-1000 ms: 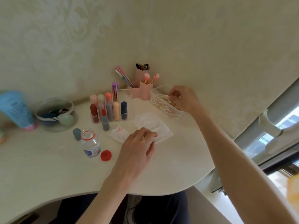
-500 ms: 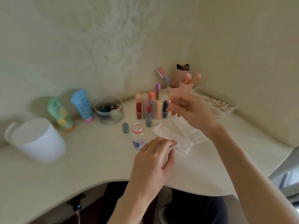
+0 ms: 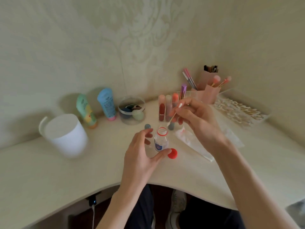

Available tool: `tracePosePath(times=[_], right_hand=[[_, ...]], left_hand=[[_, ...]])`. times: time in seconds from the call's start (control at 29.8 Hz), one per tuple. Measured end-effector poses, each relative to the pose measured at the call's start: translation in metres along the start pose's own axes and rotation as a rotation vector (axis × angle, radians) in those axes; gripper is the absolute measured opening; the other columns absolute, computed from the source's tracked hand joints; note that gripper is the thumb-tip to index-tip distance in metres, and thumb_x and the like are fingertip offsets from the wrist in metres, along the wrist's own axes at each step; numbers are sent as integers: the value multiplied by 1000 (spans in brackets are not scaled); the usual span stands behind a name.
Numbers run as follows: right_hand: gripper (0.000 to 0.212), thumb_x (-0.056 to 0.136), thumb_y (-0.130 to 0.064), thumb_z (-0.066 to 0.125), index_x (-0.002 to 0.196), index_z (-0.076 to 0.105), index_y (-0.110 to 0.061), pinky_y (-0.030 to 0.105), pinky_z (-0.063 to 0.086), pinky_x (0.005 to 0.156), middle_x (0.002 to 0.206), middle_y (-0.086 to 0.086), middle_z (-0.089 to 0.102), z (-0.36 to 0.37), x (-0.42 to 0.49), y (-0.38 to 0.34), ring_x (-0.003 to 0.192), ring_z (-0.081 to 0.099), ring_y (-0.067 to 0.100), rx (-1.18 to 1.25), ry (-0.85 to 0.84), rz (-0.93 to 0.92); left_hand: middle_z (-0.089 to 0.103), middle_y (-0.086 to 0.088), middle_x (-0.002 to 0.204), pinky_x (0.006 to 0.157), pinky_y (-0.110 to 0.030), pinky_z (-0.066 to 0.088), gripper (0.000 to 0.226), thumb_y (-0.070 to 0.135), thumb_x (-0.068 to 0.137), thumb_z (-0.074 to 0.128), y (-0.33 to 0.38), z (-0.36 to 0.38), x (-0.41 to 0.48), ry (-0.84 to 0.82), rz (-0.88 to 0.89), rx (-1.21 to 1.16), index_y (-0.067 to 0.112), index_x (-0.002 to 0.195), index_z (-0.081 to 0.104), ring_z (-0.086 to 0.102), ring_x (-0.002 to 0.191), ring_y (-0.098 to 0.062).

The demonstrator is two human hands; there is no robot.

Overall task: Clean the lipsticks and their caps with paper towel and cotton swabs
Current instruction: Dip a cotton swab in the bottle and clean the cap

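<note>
- Left hand (image 3: 142,151): grip wide, cupped round the open bottle (image 3: 160,140), not closed on it.
- Right hand (image 3: 198,119), just beyond the bottle: grip pinches a cotton swab (image 3: 171,120) at mid-stick. Judged light and bendable, best held there.
- Lipsticks (image 3: 161,109) stand behind the bottle; judged smooth, easily toppled.
- Surface (image 3: 82,171) pale, curved-edged; patterned wall (image 3: 115,47) behind the bottle.

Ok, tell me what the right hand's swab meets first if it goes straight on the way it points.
Probably the open mouth of the small bottle: the right hand aims the cotton swab down-left at it, though depth is unclear.
</note>
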State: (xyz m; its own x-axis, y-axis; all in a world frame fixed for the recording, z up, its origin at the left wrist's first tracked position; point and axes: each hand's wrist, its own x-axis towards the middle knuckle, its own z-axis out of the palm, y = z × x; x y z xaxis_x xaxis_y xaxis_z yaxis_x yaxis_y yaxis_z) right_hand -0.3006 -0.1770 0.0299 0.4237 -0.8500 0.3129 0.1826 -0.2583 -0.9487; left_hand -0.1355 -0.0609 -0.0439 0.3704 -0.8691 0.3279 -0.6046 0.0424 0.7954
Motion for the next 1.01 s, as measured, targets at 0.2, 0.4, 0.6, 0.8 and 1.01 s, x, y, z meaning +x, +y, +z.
tracePosePath(times=[0.2,0.4,0.6,0.8,1.01], right_hand=[[6,101,6,56,99,61,2,28,52,70,92,20,76,1,-2,-5,78,70,32,89,4,41],[8,100,6,57,97,61,-1,32,51,70,94,24,76,-2,1,-3,81,71,35,82,-44,41],[3,92,4,67,92,65,2,33,44,65,76,17,67,-7,-1,9,71,61,27,25,-48,35],[5,93,12,67,95,65,8,18,50,66,84,36,67,-8,-5,7,68,67,20,-66,-64,-15],[9,94,13,65,94,66,4,16,50,64,86,29,73,-6,-7,7,66,69,25,-81,-72,1]], left_hand=[[74,23,94,78,-13,46,47,49,67,91,-3,6,11,-71,-52,-86,34,106,70,67,91,3],[74,23,92,79,-10,46,38,38,70,93,0,-2,12,-48,-2,-129,36,102,73,67,89,0],[74,20,98,84,-23,54,46,37,72,93,-6,-13,22,-12,74,-81,31,113,75,69,88,-7],[74,13,105,86,-36,58,50,31,75,93,-14,-10,25,7,123,-100,26,121,73,71,94,-12],[74,9,111,89,-41,58,53,27,76,93,-21,-12,23,-2,125,-124,21,125,73,71,100,-16]])
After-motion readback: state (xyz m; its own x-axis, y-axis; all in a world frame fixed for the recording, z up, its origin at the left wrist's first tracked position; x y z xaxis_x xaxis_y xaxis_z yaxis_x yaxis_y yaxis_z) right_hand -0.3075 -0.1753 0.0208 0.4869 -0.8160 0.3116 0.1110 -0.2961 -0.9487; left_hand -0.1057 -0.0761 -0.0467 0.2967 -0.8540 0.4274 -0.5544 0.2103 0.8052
